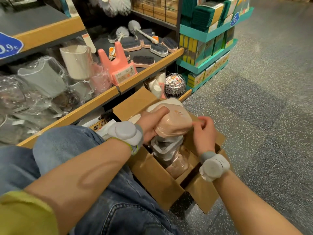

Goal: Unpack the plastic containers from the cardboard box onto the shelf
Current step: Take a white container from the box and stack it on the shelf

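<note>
An open cardboard box (159, 177) stands on the floor beside my knee. Above it I hold a pink plastic container (176, 122) wrapped in clear film, with a white one stacked behind it. My left hand (152, 124) grips the container's left side, thumb laid along its top edge. My right hand (204, 131) pinches its right edge with curled fingers. Inside the box, a grey-rimmed container (166, 146) and another wrapped pink container (177, 167) lie below. The shelf (94, 106) with a wooden front edge runs along the left.
The shelf holds bagged grey, white and pink cups (42, 78), a pink stand (118, 65) and scrub brushes (144, 61). A wire basket (175, 85) sits on the bottom shelf behind the box. A teal sponge rack (208, 48) stands to the right. Speckled floor (262, 116) spreads rightward.
</note>
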Action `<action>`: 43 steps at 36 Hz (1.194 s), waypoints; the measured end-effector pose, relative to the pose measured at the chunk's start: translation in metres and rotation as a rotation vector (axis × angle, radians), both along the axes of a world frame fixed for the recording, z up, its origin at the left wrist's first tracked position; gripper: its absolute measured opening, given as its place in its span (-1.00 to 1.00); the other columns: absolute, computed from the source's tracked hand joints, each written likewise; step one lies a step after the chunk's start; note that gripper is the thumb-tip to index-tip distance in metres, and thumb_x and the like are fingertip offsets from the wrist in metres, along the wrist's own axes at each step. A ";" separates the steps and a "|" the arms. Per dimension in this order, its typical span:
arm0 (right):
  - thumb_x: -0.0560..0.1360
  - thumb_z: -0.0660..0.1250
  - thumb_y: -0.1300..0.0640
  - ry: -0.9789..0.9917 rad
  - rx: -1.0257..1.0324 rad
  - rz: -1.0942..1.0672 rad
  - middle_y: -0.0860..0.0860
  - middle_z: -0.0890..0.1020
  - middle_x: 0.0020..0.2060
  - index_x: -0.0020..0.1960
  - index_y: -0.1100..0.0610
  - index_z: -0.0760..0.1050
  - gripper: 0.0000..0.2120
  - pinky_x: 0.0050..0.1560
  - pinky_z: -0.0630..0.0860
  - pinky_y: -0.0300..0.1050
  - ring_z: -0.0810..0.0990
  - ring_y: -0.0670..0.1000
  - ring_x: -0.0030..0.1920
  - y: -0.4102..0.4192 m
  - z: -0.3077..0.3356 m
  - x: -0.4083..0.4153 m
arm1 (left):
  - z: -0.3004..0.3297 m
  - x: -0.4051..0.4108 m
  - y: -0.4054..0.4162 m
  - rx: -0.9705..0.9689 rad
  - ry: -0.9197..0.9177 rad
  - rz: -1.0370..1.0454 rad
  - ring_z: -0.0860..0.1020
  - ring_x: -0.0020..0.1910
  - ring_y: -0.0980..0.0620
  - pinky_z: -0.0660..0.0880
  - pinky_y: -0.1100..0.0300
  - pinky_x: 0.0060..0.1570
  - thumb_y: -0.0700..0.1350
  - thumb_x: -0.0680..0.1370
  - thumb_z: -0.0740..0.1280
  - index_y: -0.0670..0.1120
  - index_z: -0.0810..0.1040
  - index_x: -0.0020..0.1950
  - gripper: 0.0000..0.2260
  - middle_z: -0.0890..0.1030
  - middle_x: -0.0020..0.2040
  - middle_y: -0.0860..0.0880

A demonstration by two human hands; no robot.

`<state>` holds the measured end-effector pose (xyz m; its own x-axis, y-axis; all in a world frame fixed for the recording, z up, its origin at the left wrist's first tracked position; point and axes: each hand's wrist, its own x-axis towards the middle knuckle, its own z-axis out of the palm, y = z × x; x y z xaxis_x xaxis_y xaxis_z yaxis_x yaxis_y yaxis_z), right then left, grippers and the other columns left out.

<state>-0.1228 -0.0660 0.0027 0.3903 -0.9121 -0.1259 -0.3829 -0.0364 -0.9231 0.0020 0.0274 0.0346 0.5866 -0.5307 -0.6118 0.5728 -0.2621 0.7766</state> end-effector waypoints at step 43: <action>0.26 0.52 -0.11 0.750 0.140 1.004 -0.08 0.62 0.03 0.13 0.00 0.49 -0.50 0.11 0.52 -0.19 0.59 -0.09 0.02 -0.022 -0.027 0.020 | 0.060 0.100 0.105 -0.052 -0.225 0.323 0.61 -0.04 -0.14 0.55 -0.15 0.13 0.05 0.52 0.33 -0.14 0.46 0.26 -0.61 0.64 0.10 -0.18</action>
<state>-0.1033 -0.0880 -0.0247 0.6930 -0.2167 -0.6876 -0.6737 -0.5343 -0.5106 0.1015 0.1320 0.0950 0.8451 -0.3234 -0.4258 0.4330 -0.0532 0.8998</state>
